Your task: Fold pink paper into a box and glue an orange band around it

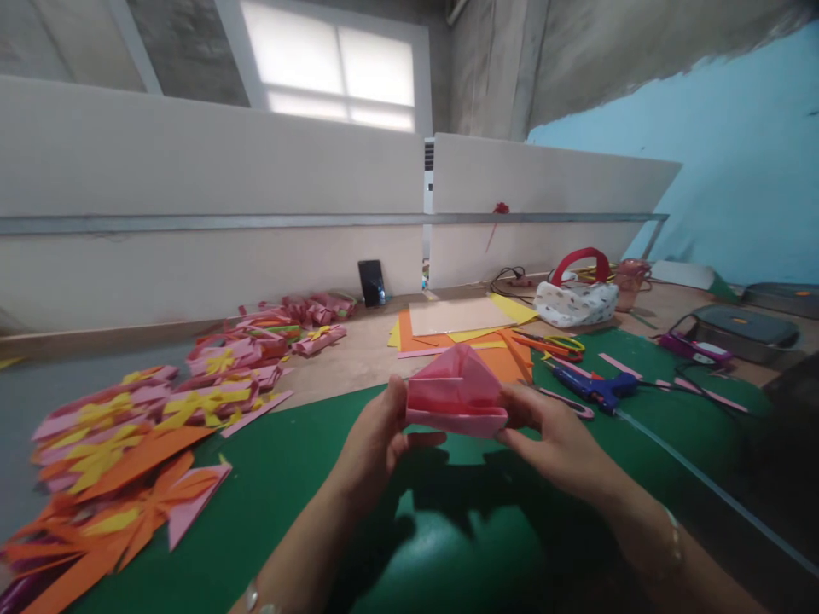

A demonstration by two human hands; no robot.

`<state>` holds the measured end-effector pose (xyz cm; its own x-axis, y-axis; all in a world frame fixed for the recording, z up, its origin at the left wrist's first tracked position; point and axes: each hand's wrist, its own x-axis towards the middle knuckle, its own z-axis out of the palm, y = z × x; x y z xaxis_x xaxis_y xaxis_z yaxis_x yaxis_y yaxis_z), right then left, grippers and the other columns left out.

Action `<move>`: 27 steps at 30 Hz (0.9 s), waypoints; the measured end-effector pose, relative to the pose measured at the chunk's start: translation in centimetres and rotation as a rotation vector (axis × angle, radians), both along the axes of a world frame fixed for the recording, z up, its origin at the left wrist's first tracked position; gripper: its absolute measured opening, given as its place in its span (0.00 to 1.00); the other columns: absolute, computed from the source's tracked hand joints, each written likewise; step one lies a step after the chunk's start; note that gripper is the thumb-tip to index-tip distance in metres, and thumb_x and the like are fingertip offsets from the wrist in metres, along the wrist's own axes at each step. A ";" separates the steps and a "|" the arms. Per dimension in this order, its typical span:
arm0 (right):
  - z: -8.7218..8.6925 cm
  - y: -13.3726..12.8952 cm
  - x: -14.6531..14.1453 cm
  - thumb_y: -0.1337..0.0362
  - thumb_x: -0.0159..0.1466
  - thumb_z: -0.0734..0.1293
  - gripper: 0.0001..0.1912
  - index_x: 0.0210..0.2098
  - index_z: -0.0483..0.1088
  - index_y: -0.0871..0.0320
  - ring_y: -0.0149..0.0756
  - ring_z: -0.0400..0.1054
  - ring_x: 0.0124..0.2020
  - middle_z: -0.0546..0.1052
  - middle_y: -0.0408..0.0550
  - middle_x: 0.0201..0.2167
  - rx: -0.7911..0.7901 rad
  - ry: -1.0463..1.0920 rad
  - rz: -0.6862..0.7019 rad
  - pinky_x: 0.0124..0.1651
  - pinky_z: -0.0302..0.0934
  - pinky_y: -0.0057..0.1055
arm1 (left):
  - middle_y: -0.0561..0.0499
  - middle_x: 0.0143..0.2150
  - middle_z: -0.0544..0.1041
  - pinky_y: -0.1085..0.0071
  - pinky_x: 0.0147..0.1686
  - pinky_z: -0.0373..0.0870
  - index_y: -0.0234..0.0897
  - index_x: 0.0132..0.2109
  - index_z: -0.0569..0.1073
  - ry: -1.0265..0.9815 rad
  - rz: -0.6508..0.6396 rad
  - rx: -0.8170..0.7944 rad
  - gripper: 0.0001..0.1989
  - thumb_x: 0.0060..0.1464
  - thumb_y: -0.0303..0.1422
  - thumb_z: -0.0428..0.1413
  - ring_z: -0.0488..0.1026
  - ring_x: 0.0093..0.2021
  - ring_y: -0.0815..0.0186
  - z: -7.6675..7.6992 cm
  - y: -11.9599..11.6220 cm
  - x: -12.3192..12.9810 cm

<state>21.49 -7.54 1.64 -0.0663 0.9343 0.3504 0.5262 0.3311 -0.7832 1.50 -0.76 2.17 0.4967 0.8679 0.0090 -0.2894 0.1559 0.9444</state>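
Note:
A folded pink paper piece (455, 394), shaped like a small open box or boat with a raised peak at the back, is held up above the green mat (287, 503). At its left edge, my left hand (377, 435) grips it between thumb and fingers. My right hand (554, 439) pinches the opposite edge, low on the right corner. Shadows of both hands fall on the mat beneath. Behind the piece lie orange paper sheets (413, 337) and a pale sheet (451, 317). To the right of my right hand is a blue glue gun (598, 388) with a long clear glue stick.
Several pink paper pieces with yellow and orange paper flowers (147, 418) are heaped on the left. Yellow-handled scissors (556, 344) lie behind the glue gun. A phone (372, 283) leans on the white board. At the right are a white patterned basket (576, 303) and a grey case (746, 331).

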 end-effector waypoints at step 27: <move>0.7 -0.4 17.6 0.80 0.51 0.57 0.23 0.41 0.74 0.60 0.43 0.70 0.44 0.75 0.56 0.45 0.004 -0.958 -0.363 0.43 0.61 0.33 | 0.45 0.26 0.80 0.65 0.31 0.70 0.35 0.30 0.80 0.270 0.044 0.112 0.09 0.40 0.35 0.61 0.75 0.29 0.58 -0.5 -0.2 0.2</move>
